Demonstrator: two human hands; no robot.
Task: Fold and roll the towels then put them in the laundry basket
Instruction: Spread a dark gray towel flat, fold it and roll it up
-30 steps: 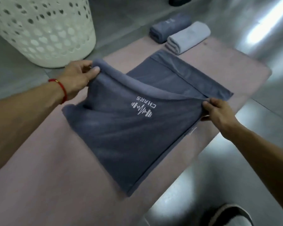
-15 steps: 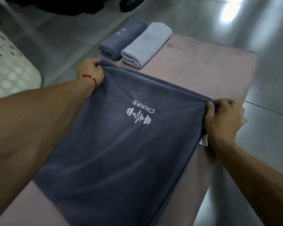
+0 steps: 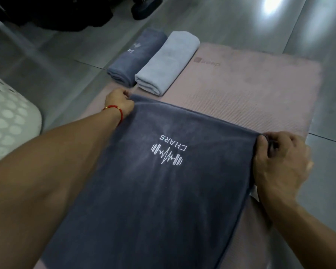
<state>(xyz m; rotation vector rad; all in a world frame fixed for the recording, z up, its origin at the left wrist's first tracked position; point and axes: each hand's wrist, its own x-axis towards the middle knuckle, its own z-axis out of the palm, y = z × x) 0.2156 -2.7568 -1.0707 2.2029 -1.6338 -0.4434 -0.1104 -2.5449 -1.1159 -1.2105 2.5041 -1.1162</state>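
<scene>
On the pink mat, both hands still pinch the dark towel's far corners, now flattened.

Glossy grey tiled floor, bright light glare reflected at top right. Ribbed pink exercise mat on it. Dark objects along far edge, unclear.

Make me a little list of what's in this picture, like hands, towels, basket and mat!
left hand: grips the far left corner of the dark towel
right hand: pinches the far right corner
dark towel: spread flat on the mat, logo facing up
folded towels: one dark, one pale, side by side past it
basket: white with holes, on the floor at left
mat: pink, under the towels
</scene>
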